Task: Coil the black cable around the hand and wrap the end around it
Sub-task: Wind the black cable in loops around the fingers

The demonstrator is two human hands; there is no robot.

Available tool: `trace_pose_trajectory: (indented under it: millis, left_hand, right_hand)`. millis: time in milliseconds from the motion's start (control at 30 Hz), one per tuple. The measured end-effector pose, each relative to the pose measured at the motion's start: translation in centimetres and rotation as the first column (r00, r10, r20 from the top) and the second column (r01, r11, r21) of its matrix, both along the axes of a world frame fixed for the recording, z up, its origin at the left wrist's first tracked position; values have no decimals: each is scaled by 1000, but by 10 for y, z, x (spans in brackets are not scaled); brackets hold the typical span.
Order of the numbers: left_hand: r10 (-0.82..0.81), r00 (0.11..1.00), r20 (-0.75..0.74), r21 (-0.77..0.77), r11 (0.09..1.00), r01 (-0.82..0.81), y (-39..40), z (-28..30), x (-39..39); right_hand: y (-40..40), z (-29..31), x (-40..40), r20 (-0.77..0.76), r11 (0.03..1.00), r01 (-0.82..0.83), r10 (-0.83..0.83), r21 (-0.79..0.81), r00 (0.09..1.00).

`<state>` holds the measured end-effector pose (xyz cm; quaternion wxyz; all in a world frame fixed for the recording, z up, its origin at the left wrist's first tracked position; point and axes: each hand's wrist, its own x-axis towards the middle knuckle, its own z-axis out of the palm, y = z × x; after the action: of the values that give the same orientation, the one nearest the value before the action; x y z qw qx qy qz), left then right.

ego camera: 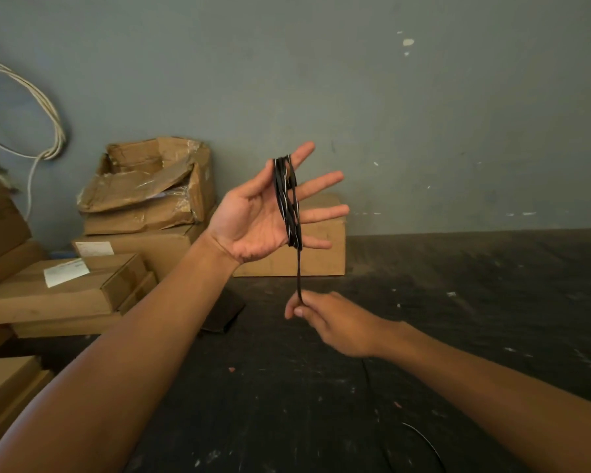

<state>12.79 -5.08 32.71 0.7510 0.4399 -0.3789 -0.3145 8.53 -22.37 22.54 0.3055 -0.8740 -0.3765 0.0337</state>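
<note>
Far left of the raised hand, white cords (45, 107) are seen hanging in loops on the wall (423, 114). Cardboard boxes (72, 288) are stacked left of and behind that hand, the top one (151, 182) torn open; another box (318, 257) is partly hidden behind the fingers. The left hand (256, 216) is held up, palm toward the camera, fingers (325, 180) spread and straight, not closed on anything. The cable (289, 203) is wound in several loops around the four fingers, near their bases, the thumb left outside the coil. From the bottom of the coil, by the little finger, one strand is run straight down, taut, to the right hand (335, 322). The right hand is placed below and slightly right of the left one, well apart from it, back of hand up. The strand is pinched between its thumb and fingertips (299, 312), the grip closed on the cable. Below the right forearm, more slack cable is seen lying on the dark floor (492, 302), curving toward the lower edge; its end cannot be made out. A dark flat object (222, 315) is lying on the floor under the left forearm, too dim to identify.
</note>
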Motion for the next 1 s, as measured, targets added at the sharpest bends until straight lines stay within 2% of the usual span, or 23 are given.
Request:
trace_pose_trajectory:
  millis: [333,567,800,1000]
  left_hand:
    - [288,954,-89,61,957,-283,19,-12,12]
    - [405,892,-202,-30,908,-419,18,-19,15]
    - [307,920,-243,-188,916,-355,7,-8,11]
    - [406,890,-206,-63,902,-426,3,-9,15]
  right_hand:
    - [5,13,-12,146,989,-37,58,-145,988]
    - [2,25,-13,204,978,10,33,-209,978]
    - [-4,11,3,193,946,152,-99,-287,976]
    - [3,17,-3,210,933,121,-50,-338,976]
